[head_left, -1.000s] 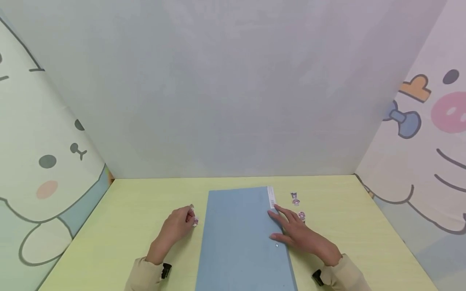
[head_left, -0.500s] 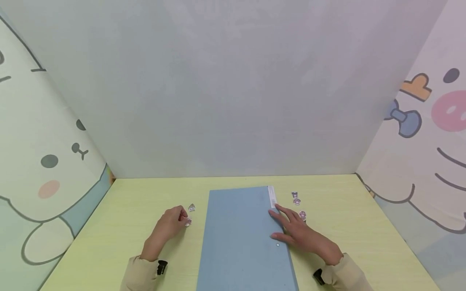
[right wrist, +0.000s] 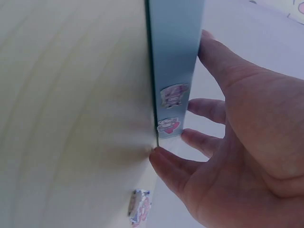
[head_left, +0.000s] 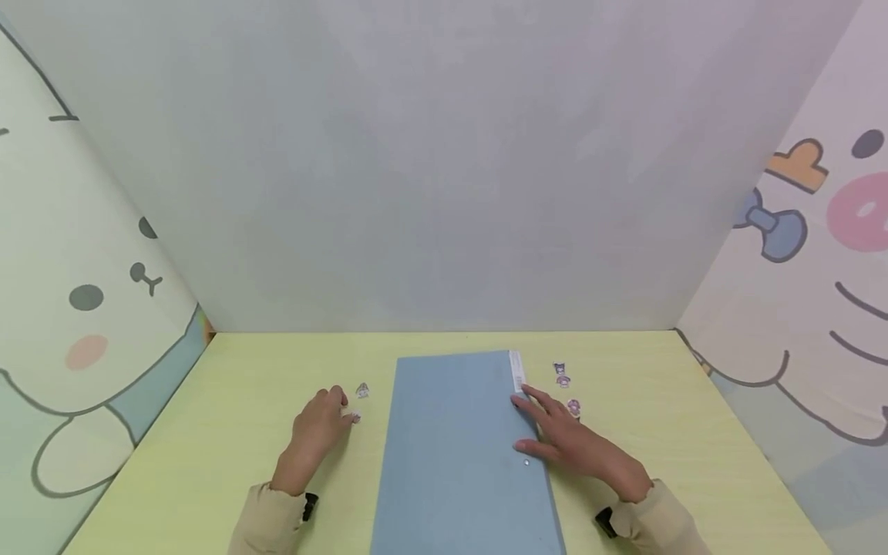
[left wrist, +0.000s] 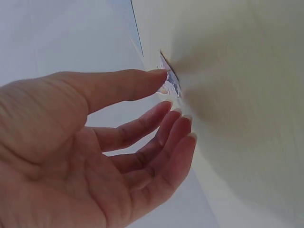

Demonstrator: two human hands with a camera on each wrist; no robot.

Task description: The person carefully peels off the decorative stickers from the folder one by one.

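Leftward, away from the blue case (head_left: 465, 462), the left hand (head_left: 316, 426) and the lower sticker (head_left: 356, 417) have shifted since the first head frame, and thumb and fingers have parted; the right hand (head_left: 565, 443) has kept its place. Now the left hand is relaxed and pinches nothing: in the left wrist view its thumb (left wrist: 118, 85) overlaps the sticker at the tip, while the loosely bent fingers stand apart from it. Whether the thumb presses, or the sticker lies quite flat, cannot be told. That sticker is at the surface (head_left: 173, 447), between hand and case, with the upper sticker (head_left: 362, 391) just beyond. Spread fingers of the right hand rest along the case's right edge; two more stickers (right wrist: 173, 96) show on its narrow side. Good handling here likely means holding such a thin piece by its rim, getting a nail under one edge rather than dragging it, and avoiding the upper sticker. Light, steady pressure from the right hand should suffice to stop the case sliding.
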